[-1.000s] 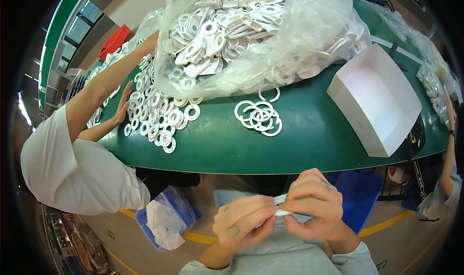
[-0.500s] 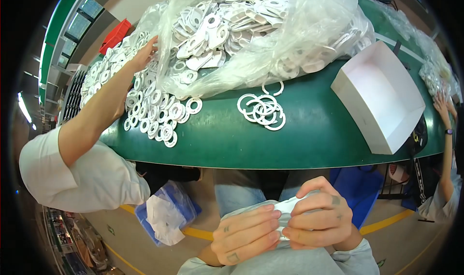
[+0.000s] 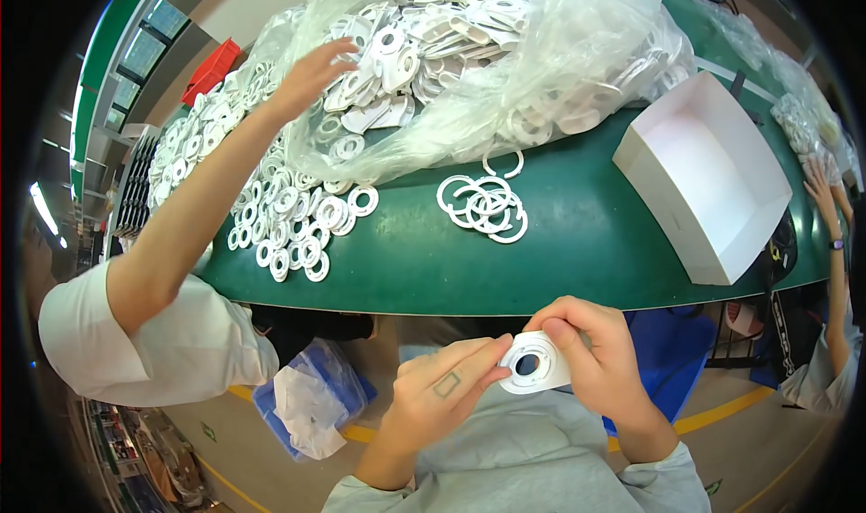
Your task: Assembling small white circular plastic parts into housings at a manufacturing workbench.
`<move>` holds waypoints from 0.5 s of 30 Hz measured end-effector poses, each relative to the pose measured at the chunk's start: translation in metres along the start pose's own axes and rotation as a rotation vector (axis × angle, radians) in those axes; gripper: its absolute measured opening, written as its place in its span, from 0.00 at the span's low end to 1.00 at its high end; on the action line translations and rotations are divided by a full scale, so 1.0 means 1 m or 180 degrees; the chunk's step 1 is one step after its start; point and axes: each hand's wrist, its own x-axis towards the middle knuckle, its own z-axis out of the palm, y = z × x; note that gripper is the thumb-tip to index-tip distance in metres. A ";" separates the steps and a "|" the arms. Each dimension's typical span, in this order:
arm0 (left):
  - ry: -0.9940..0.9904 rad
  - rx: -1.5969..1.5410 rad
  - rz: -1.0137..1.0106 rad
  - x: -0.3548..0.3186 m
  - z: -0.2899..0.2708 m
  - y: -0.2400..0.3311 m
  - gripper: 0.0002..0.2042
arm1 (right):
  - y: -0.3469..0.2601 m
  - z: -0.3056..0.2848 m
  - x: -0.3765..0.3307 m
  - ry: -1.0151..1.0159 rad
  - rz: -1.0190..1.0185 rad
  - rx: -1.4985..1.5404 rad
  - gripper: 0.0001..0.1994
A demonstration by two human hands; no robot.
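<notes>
Both my hands hold one white flat plastic part with a round hole (image 3: 532, 365) just below the table's front edge. My left hand (image 3: 444, 388) pinches its left side with the fingertips. My right hand (image 3: 595, 355) grips its right side, thumb on top. On the green table (image 3: 559, 251) above my hands lies a small cluster of thin white rings (image 3: 483, 204). A big clear bag full of white plastic parts (image 3: 487, 53) fills the far middle of the table.
A co-worker's arm (image 3: 207, 206) in a white sleeve reaches from the left over several loose white washers (image 3: 289, 215) toward the bag. An open white cardboard box (image 3: 704, 179) sits at the right. Another person's hand (image 3: 821, 184) is at the far right. A blue bag (image 3: 311, 396) lies on the floor.
My hands have turned the white part so its flat face and hole show. The co-worker's hand has moved from the loose washers up to the bag.
</notes>
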 end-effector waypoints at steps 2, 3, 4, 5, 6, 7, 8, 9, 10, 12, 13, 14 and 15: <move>0.0143 -0.0005 -0.0007 -0.003 0.008 -0.002 0.18 | 0.001 0.004 -0.002 0.0103 -0.0100 -0.0169 0.07; 0.0299 0.0010 -0.0025 -0.005 0.010 -0.003 0.18 | 0.001 0.005 -0.001 0.0183 -0.0207 -0.0331 0.07; 0.0366 -0.0031 -0.0037 -0.007 0.012 -0.003 0.17 | 0.000 0.006 -0.001 0.0182 -0.0204 -0.0328 0.07; 0.0371 -0.0018 -0.0044 -0.008 0.010 -0.002 0.17 | -0.003 0.006 0.000 0.0165 -0.0351 -0.0452 0.06; 0.0340 -0.0095 -0.0174 -0.008 0.009 0.000 0.16 | -0.005 0.007 0.001 0.0149 -0.0498 -0.0576 0.06; 0.0300 -0.0191 -0.0296 -0.008 0.008 0.001 0.15 | -0.004 0.007 0.000 0.0153 -0.0494 -0.0580 0.06; 0.0298 -0.0196 -0.0296 -0.008 0.008 0.002 0.15 | -0.002 0.007 0.000 0.0210 -0.0673 -0.0681 0.04; 0.0258 -0.0342 -0.0439 -0.008 0.007 0.003 0.15 | -0.001 0.007 -0.001 0.0265 -0.0854 -0.0782 0.03; 0.0226 -0.0479 -0.0583 -0.008 0.006 0.005 0.14 | -0.001 0.007 -0.002 0.0258 -0.0860 -0.0779 0.03; 0.0337 -0.0500 -0.0589 -0.011 0.007 0.013 0.13 | -0.004 0.006 -0.004 0.0125 -0.1064 -0.0811 0.05; 0.0435 -0.0534 -0.0592 -0.013 0.008 0.015 0.13 | -0.006 0.006 -0.004 0.0119 -0.1067 -0.0811 0.05; 0.0517 -0.0551 -0.0507 -0.014 0.007 0.016 0.13 | -0.009 0.006 -0.004 0.0117 -0.1173 -0.0820 0.07; 0.0525 -0.0547 -0.0510 -0.014 0.007 0.018 0.13 | -0.010 0.007 -0.004 0.0113 -0.1278 -0.0829 0.10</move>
